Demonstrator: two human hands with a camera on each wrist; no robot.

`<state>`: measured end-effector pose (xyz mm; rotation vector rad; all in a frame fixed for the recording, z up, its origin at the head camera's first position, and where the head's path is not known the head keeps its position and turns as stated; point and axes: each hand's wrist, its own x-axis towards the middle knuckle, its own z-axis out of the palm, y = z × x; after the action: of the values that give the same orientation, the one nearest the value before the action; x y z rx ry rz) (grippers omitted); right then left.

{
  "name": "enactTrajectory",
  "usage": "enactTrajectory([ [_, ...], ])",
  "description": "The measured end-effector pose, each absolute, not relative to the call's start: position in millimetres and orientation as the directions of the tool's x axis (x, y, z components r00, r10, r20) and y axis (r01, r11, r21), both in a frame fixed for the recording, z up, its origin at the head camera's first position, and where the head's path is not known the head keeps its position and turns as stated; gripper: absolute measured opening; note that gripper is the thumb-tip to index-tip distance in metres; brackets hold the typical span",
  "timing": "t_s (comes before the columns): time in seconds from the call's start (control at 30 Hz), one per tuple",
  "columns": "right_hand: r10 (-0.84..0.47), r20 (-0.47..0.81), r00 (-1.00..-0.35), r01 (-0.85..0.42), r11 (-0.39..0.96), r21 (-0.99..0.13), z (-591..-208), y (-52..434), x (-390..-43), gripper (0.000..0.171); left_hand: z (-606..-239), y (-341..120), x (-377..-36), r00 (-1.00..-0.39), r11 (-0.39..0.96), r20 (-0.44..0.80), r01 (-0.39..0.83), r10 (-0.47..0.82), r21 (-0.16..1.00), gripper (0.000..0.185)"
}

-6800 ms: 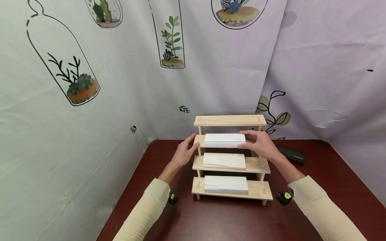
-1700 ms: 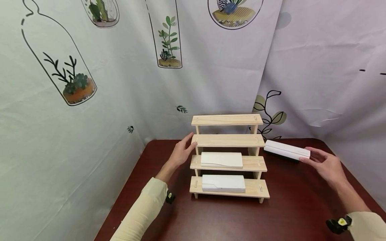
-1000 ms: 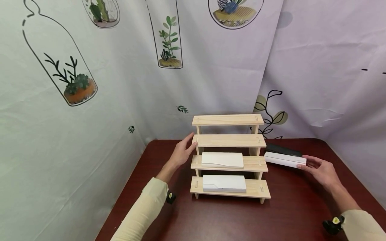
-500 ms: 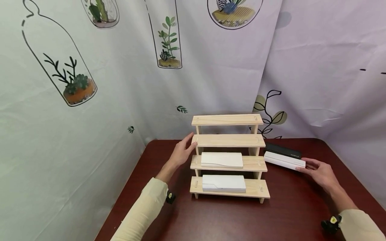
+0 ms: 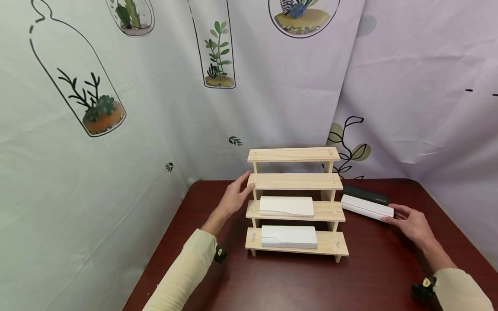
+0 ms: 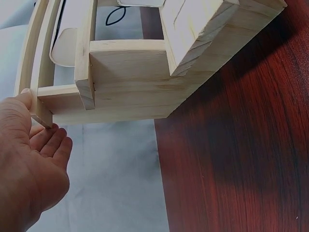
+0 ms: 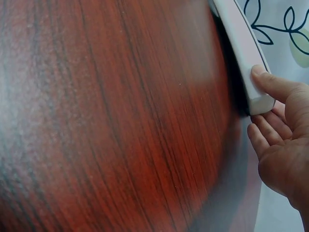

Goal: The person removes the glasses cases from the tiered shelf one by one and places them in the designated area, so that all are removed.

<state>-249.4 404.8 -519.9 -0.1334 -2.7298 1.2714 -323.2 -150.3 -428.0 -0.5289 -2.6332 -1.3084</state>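
Note:
My right hand (image 5: pixel 412 222) pinches the right end of a slim white glasses case (image 5: pixel 365 208), thumb on the near side. The case lies slanted low over the table, right in front of a black glasses case (image 5: pixel 365 194). In the right wrist view, the thumb presses on the white case (image 7: pixel 244 48) while the fingers curl round its far side. My left hand (image 5: pixel 233 196) grips the left end of a tiered wooden shelf (image 5: pixel 295 181) at its second board from the top. The left wrist view has the thumb above that board's end and the fingers beneath.
A second white glasses case (image 5: pixel 286 206) lies on the third board down, and another white glasses case (image 5: pixel 289 236) on the lowest. The dark red table (image 5: pixel 295 285) ends at a printed curtain (image 5: pixel 288 108) behind and to the sides.
My right hand has carried the white glasses case off the second board to the table's right side, then down and forward of the black case. The left hand stays at the shelf end.

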Motion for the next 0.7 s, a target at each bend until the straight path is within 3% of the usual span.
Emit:
enactTrajectory([
  [0.7, 0.135, 0.029, -0.990, 0.064, 0.634, -0.770, -522.3, 408.0, -251.9, 0.081, -428.7, -150.6, -322.7, -0.924, 0.553, 0.291, 0.381, 0.246, 0.741, 0.063],
])
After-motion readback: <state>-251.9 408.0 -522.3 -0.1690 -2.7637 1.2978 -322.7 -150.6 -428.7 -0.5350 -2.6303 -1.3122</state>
